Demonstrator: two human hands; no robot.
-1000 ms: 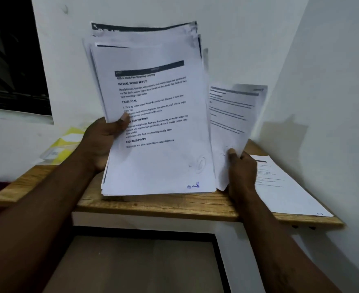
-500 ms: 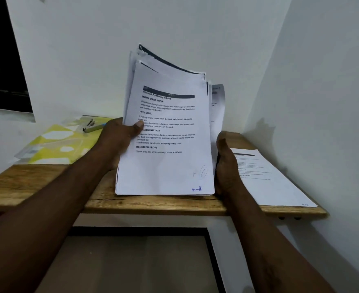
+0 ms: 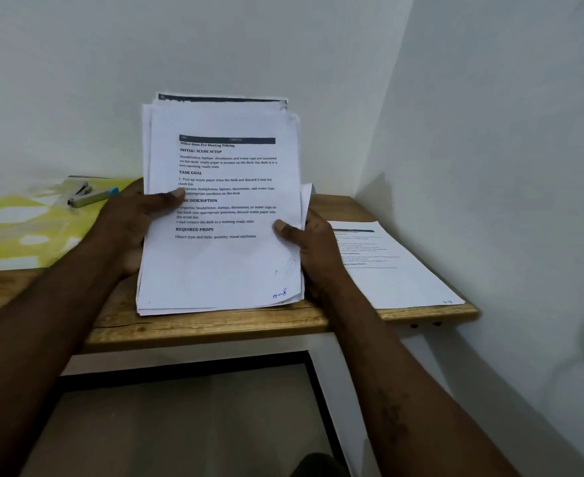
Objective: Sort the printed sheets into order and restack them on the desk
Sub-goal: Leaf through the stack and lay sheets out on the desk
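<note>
Far left of the held stack lies one yellow-and-white patterned plastic cover (image 3: 25, 232), flat on the brown wooden desk (image 3: 215, 327). One grey metal stapler with a blue end (image 3: 91, 196) rests on that cover, nearer the stack. At the stack's left edge the left hand (image 3: 135, 222) grips the paper, its thumb (image 3: 177, 194) pressed over the print and its fingers hidden behind. The one thick stack of white printed sheets (image 3: 221, 263) stands tilted up between the two hands, its lower edge down at the desk's front; the number of sheets cannot be told. The top page reads "Office Desk Pre-Meeting Tidying", "INITIAL SCENE SETUP", "TASK GOAL" and "REQUIRED PROPS", with an illegible blue scribble at its lower right corner. The right hand (image 3: 318, 253) clasps the stack's right edge, thumb on the front page. So the hands are apart, one clamped on each side. Right of the stack, white printed paper (image 3: 400, 273) lies flat on the desk by the white wall (image 3: 490, 132), its text too blurred to read
</note>
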